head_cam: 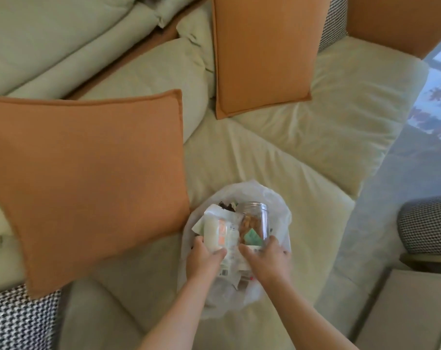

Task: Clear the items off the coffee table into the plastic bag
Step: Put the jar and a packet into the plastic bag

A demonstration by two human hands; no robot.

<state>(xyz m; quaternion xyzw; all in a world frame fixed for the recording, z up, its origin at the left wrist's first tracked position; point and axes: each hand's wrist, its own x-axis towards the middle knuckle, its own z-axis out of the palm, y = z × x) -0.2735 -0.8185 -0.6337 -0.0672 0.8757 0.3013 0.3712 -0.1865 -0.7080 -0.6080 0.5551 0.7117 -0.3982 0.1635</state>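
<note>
Head camera looks down on a pale green sofa (302,147), where a translucent white plastic bag (281,213) sits on the seat cushion near the front edge. Inside its open mouth, a clear plastic jar (254,218) with brownish contents lies tilted, its open end pointing toward the far side. Just left of the jar is a white packet with an orange label (215,231), and other wrappers (too crumpled to name) are packed around and under both.

Left hand (205,256) curls its fingers around the near end of the white packet, thumb on the right side of it. Right hand (267,258) grips at the near end of the jar, fingers bent over the wrappers and the bag's near rim; exactly what it clasps I cannot tell.

A large orange cushion (88,178) lies on the sofa to the left, its corner just beside the bag. Another orange cushion (262,51) leans at the far side, well apart from the bag.
</note>
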